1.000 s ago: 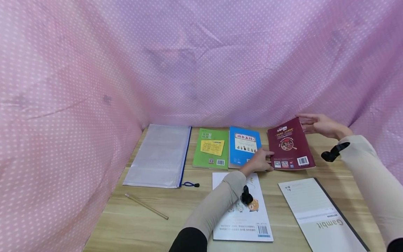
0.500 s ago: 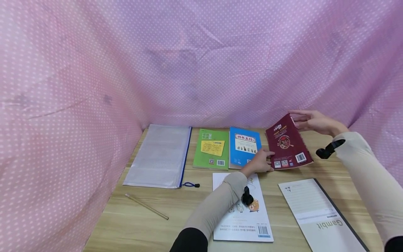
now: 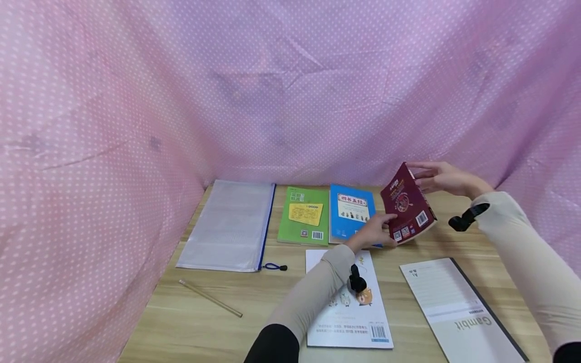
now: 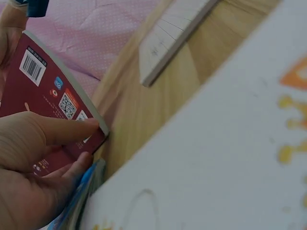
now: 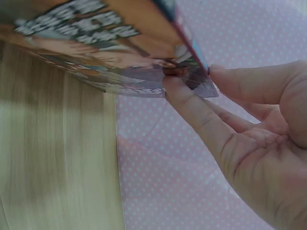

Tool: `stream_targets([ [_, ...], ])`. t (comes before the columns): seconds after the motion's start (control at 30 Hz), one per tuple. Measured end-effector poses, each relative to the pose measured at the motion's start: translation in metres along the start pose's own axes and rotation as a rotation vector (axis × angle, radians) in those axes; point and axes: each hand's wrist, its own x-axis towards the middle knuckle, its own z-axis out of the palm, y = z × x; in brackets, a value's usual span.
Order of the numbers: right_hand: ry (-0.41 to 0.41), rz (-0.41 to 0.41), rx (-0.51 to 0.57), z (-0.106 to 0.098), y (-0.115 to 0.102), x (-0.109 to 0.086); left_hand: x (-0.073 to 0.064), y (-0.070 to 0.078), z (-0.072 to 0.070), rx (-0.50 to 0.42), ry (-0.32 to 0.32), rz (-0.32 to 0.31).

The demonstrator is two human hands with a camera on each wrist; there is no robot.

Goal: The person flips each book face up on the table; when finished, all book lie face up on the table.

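The maroon book [image 3: 403, 204] stands tilted up on its left edge, its back cover with barcode and QR codes facing left. My right hand [image 3: 449, 179] pinches its raised far edge, thumb on one cover and fingers on the other. In the right wrist view, the book's colourful other cover [image 5: 96, 43] shows. At the lower left corner, my left hand [image 3: 373, 232] holds the book, one finger [image 4: 67, 129] lying across the maroon cover. The blue book [image 3: 351, 212] lies beside that hand, partly hidden by it. Under the left forearm lies a white book [image 3: 345, 322].
A green book [image 3: 303, 214] lies left of the blue one, and a mesh zip pouch [image 3: 229, 224] further left. A pencil [image 3: 211, 298] lies in front of the pouch. The Gambit notebook [image 3: 463, 307] is at front right. A pink dotted cloth [image 3: 290, 101] hangs behind.
The right hand has moved left, tipping the maroon book up more steeply from its right side. The left hand has stayed at the book's lower left corner.
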Motion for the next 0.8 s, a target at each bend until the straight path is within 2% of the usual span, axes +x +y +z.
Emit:
stream_targets([
  [0.17,0.010,-0.007,0.042,0.007,-0.004,0.004,0.003,0.005,-0.010,-0.264,-0.044,-0.057],
  [0.27,0.006,-0.024,0.088,0.012,-0.006,0.006,0.005,0.013,-0.017,-0.370,-0.046,-0.089],
  [0.5,0.013,-0.034,0.116,0.025,-0.009,0.013,0.007,0.034,-0.035,-0.622,-0.045,-0.074],
  [0.63,-0.004,-0.035,0.138,0.033,-0.010,0.014,0.007,0.041,-0.042,-0.670,-0.020,-0.066],
  [0.8,-0.025,-0.059,0.194,0.039,-0.007,0.016,0.006,0.044,-0.047,-0.675,-0.001,-0.075],
])
